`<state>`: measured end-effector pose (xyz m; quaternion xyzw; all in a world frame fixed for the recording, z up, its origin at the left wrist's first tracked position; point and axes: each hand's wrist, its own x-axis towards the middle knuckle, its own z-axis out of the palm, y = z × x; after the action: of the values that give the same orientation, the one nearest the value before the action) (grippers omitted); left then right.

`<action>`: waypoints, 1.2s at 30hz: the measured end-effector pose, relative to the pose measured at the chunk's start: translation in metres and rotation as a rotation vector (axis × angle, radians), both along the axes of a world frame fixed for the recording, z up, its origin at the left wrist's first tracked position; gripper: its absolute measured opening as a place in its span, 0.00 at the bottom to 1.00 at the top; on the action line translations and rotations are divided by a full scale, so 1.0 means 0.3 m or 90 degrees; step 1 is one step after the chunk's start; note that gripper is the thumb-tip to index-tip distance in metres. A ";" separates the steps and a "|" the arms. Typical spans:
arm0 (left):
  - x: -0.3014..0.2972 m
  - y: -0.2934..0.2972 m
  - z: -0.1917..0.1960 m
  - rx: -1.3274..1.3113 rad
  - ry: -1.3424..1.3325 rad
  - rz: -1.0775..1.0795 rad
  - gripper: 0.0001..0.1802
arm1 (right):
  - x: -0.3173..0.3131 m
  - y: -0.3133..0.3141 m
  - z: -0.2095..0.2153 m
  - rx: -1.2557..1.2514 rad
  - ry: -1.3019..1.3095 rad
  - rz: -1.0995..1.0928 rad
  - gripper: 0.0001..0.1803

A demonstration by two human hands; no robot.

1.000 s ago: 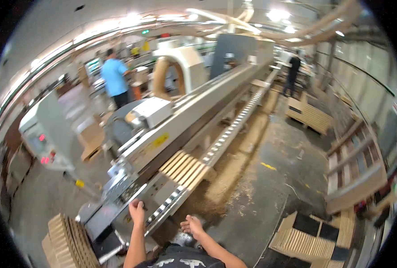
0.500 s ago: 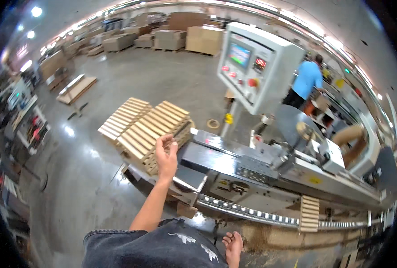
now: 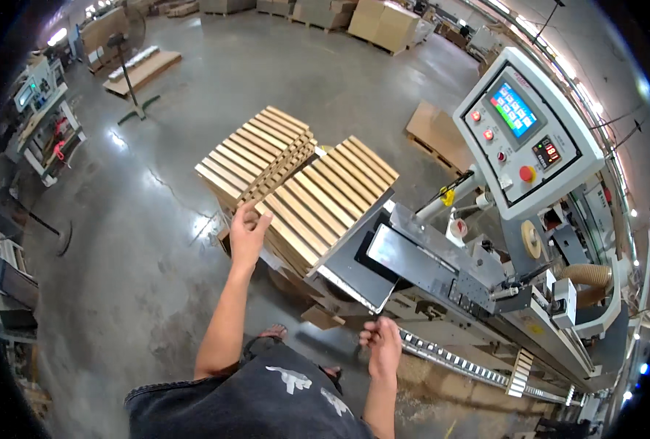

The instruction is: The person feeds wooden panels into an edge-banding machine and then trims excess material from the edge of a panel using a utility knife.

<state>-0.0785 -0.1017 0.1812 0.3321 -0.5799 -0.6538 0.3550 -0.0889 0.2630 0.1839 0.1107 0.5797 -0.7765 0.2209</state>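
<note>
Two stacks of slatted wooden panels stand side by side ahead of me, a left stack [image 3: 255, 150] and a right stack [image 3: 332, 201]. At the near left corner of the right stack is my left hand [image 3: 249, 233], its fingers bent and apart from the thumb, holding nothing. Whether its fingertips touch the wood I cannot tell. My right hand [image 3: 382, 347] hovers in front of my body, near the close end of a roller conveyor [image 3: 449, 358]. Its fingers are loosely curled, with nothing visible in them. Farther along the conveyor lies one slatted panel [image 3: 520, 373].
A grey machine [image 3: 420, 256] with a metal bed extends to the right. Its control box [image 3: 530, 135], with screen and buttons, rises above it. A cardboard-topped pallet [image 3: 438, 135] lies beyond. A stand with a splayed base [image 3: 139, 111] is on the floor at left.
The view has swung left and down, so the stacks appear larger and nearer the middle. My left hand is now beside the right stack; my right hand has come up. The blue-shirted person is out of view.
</note>
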 end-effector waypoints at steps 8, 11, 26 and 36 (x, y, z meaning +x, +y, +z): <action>0.046 0.092 0.057 0.112 0.047 -0.080 0.26 | 0.054 -0.413 0.044 -0.018 -0.020 0.177 0.17; 0.097 0.114 0.093 0.171 0.044 -0.135 0.22 | 0.055 -0.467 0.039 -0.111 -0.030 0.119 0.22; 0.250 0.367 0.048 0.287 -0.178 -0.688 0.39 | 0.162 -0.242 0.024 -0.206 -0.073 -0.141 0.26; -0.072 0.574 0.016 0.774 0.179 -0.826 0.24 | 0.362 0.058 0.215 0.436 0.517 -0.174 0.17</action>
<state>-0.1002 0.0706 0.1860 -0.0130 -0.1587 -0.9542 -0.2531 0.0195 0.2804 0.2485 -0.0582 0.8181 -0.5454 -0.1725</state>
